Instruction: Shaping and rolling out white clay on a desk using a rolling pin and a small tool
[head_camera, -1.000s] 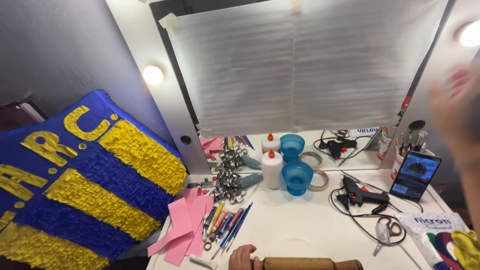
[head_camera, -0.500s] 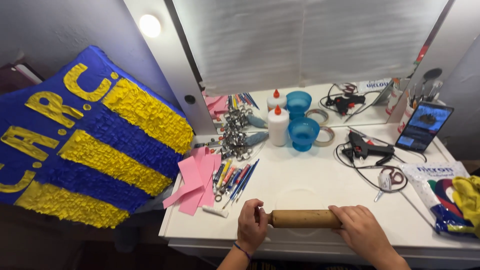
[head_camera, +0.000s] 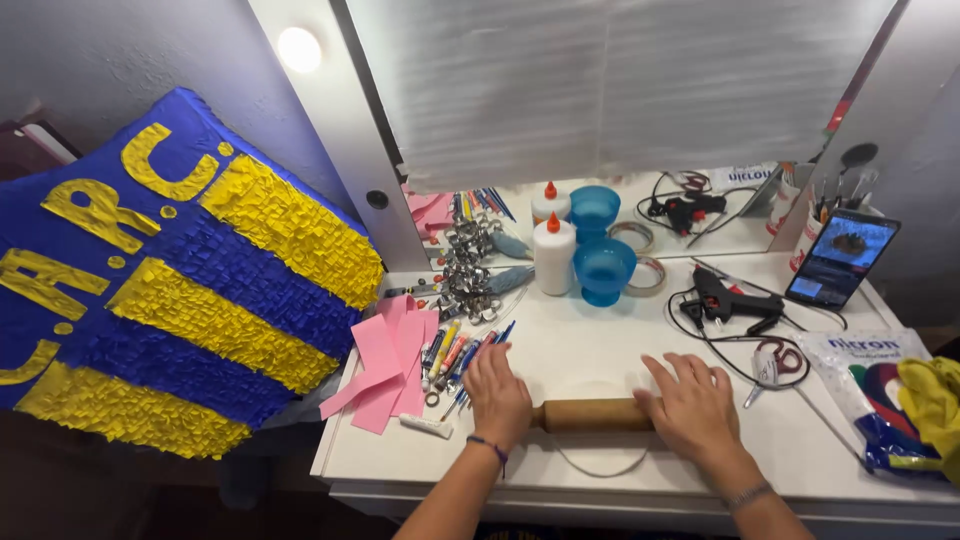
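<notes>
White table (head_camera: 600, 340) stretched across the lower middle of the frame, backed by a wall mirror with a covered pane and a round lit bulb (head_camera: 300, 48) at upper left. Leaned against the wall at left: a large blue-and-yellow fringed paper piece (head_camera: 170, 290), filling most of the left side.

Lay low in the centre of the frame, near the table's front edge: a wooden rolling pin (head_camera: 590, 414), set crosswise over a thin white round sheet (head_camera: 600, 440) whose edge showed above and below it. Rested flat on the pin's left end: the left hand (head_camera: 497, 395), palm down, fingers stretched forward and loose, not clenched. Pressed on the pin's right end in the same manner: the right hand (head_camera: 692, 405), fingers spread open, palm over the wood.

Sat just left of the left hand: a scatter of coloured pens and markers (head_camera: 455, 355), then pink paper strips (head_camera: 385, 370) farther left, with a small white tube (head_camera: 425, 426) below them. Stood in the upper middle: a white glue bottle (head_camera: 553, 255) with an orange tip, close beside a blue cup (head_camera: 603, 272), and a heap of metal clips (head_camera: 468, 285) to their left. Lay right of centre: a black glue gun (head_camera: 725, 297) with its cord, and scissors (head_camera: 775, 360) below it. Propped at upper right: a phone (head_camera: 842, 258) with a lit screen. Sat at the lower right edge: a clear plastic bag (head_camera: 880, 390) holding coloured material.
</notes>
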